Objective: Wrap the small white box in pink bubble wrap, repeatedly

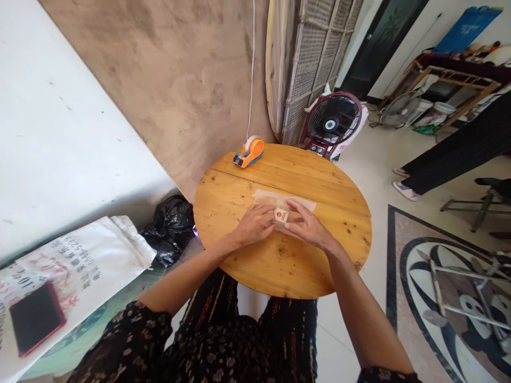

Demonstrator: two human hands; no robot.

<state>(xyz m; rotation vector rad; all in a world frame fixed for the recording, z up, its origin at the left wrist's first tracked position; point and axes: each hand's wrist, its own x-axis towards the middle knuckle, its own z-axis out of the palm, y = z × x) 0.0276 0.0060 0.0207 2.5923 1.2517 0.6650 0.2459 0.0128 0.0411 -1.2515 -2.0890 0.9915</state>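
A small pale box or packet (281, 214) with a red round mark and a red label lies on the round wooden table (319, 175). Under and around it spreads a thin translucent sheet (299, 200), possibly plastic film. My left hand (255, 224) rests at the left side of the box, its fingers stretched out over the sheet. On the right, my right hand (309, 226) has its thumb and fingers apart, close to the box's right side. Whether the fingertips press on the box or only on the sheet is hard to tell.
An orange tape dispenser (251, 152) stands at the table's far left edge. Behind the table is a fan (331, 122). To the left lie a black plastic bag (170, 226), a white sack (99, 266) and a phone (36, 319). Another person's legs (451, 149) show at right.
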